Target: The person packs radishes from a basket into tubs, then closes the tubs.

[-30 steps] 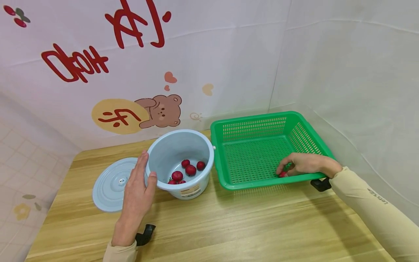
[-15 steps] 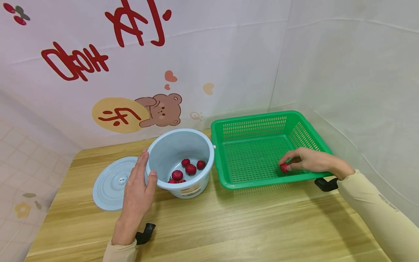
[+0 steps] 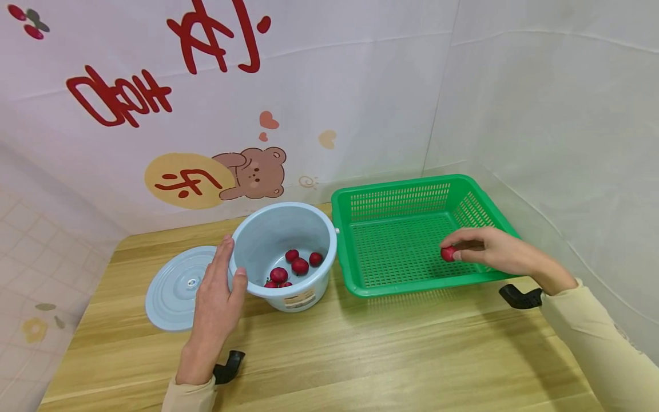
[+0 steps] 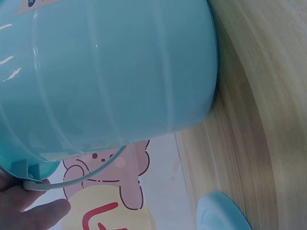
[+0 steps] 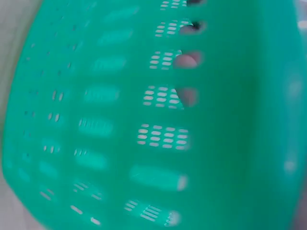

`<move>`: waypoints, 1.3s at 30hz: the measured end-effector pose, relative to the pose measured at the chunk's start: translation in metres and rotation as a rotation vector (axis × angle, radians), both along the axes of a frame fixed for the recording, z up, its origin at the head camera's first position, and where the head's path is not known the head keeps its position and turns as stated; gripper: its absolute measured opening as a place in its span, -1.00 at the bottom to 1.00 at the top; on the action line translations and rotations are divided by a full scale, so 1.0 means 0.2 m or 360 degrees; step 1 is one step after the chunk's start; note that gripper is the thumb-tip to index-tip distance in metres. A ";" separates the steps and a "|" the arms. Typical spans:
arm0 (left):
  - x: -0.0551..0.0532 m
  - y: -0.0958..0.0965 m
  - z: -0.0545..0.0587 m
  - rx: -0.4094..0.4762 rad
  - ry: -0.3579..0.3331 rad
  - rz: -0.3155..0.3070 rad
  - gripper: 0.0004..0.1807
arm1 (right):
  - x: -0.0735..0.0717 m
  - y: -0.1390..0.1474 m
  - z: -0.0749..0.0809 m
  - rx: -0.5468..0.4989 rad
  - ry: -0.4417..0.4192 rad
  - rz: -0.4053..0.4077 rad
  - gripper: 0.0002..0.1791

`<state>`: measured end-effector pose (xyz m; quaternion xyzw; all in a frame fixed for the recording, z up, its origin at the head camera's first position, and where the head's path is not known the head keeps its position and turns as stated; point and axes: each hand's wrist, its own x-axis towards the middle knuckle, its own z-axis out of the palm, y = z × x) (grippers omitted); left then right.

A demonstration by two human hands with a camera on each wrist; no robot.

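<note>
My right hand [image 3: 491,249] pinches a small round red fruit [image 3: 448,254] between thumb and fingers, over the near right part of a green mesh basket [image 3: 391,290]. My left hand [image 3: 216,300] touches the left rim of a light blue bucket [image 3: 273,234] with its fingers fairly straight. Several similar red fruits [image 3: 300,266] lie at the bottom of the bucket. In the left wrist view, fingers [image 4: 43,213] rest by the handle joint of the bucket [image 4: 120,72]. The basket wall [image 5: 225,143] fills the right wrist view and hides most of the right hand.
A light blue lid [image 3: 172,292] lies flat on the wooden table [image 3: 360,360], left of the bucket and partly behind the left hand. The basket stands close to the bucket's right side. A printed white cloth [image 3: 360,103] rises behind the table.
My right hand has lifted the red fruit off the basket's floor and drawn back slightly to the right. The left hand and bucket have stayed in place.
</note>
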<state>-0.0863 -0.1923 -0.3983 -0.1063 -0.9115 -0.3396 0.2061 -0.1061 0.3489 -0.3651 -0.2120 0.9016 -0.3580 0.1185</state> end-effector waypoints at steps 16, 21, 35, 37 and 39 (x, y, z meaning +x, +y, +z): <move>0.00 0.00 0.00 0.0007 0.0005 -0.0012 -0.35 | 0.12 -0.13 0.10 -0.0238 0.0171 -0.0060 -0.67; 0.00 0.00 0.00 0.0008 -0.0005 -0.0002 -0.35 | 0.16 -0.18 0.12 -0.0319 0.0248 -0.0088 -0.64; 0.01 0.00 0.00 -0.0001 -0.0017 0.0005 -0.36 | 0.21 -0.38 0.18 -0.0599 0.0475 -0.0031 -0.57; 0.01 0.00 0.00 -0.0005 -0.0024 0.0006 -0.36 | 0.21 -0.42 0.18 -0.0649 0.0496 -0.0013 -0.55; 0.01 0.00 -0.01 -0.0005 -0.0028 0.0008 -0.36 | 0.21 -0.46 0.18 -0.0711 0.0516 0.0007 -0.54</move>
